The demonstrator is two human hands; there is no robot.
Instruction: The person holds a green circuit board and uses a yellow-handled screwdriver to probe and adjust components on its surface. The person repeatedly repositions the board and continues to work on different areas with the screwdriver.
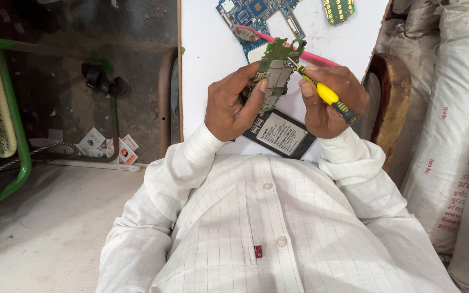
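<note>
My left hand [229, 106] grips a green circuit board [276, 70] with a metal shield, held upright above the white table [207, 49]. In my right hand [332, 103] is a yellow-and-black screwdriver [327, 95], its tip touching the board's upper right edge. A black flat battery [280, 133] lies on the table just below both hands, partly hidden by them.
A blue circuit board [251, 13], a small green keypad board [338, 10] and a pink tool [316, 57] lie further up the table. Woven sacks [457, 108] stand at the right. A green chair [1, 108] and sandals [101, 78] are on the floor at left.
</note>
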